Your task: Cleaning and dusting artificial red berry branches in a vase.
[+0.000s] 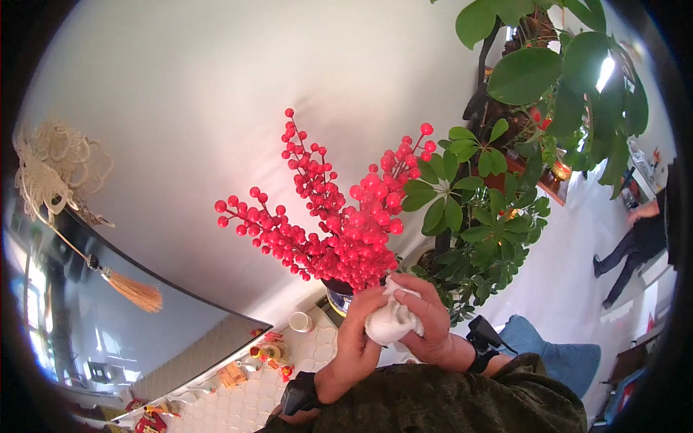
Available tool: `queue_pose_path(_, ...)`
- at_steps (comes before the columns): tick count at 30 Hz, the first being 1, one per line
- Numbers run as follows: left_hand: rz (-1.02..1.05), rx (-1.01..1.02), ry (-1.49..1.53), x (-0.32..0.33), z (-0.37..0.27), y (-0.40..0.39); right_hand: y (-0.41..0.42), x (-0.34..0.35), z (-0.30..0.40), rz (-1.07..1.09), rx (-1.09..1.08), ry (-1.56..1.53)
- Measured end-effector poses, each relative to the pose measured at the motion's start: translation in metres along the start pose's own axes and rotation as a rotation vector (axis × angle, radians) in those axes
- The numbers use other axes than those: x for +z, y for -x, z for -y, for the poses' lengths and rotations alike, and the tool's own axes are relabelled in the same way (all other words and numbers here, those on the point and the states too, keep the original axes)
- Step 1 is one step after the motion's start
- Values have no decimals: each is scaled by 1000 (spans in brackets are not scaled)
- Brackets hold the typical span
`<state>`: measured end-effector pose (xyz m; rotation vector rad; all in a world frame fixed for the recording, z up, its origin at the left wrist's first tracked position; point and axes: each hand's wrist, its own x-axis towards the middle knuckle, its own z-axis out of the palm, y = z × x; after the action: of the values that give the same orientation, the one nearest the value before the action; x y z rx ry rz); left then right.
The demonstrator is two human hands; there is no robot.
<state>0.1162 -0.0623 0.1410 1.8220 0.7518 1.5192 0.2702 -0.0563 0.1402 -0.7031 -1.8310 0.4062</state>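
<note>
My left hand (358, 333) and my right hand (430, 319) meet close in front of my body. Between them they hold a rounded white ribbed object (385, 323), possibly ceramic, with a crumpled white cloth or tissue (407, 295) against it on the right-hand side. What kind of object it is cannot be told. Just beyond the hands, sprays of artificial red berries (352, 243) stand in a dark-rimmed vase (339, 299) with a blue and yellow band, partly hidden by my left hand.
A white cup (301, 322), a bottle-shaped ornament (277, 353) and small ornaments stand on the tiled surface (303, 373). A large glossy screen (178, 325) is at left, with a hanging tassel (132, 289). Leafy plants (487, 216) rise at right; farther off are a blue hat (557, 352) and a person (639, 243).
</note>
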Motion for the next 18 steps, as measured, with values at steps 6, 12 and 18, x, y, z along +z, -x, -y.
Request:
queue_pose_path(6,114,-11,-15,-4,-7,-19,11,-18,-22,-173,216,-176)
queue_pose_path(12,-337,-50,-13,-13,11,-19,-16,-28,-25,-322,372,-211)
queue_pose_path(18,-444,-30,-146,-15,36,-31,-33,-18,-43,-203,323,-116)
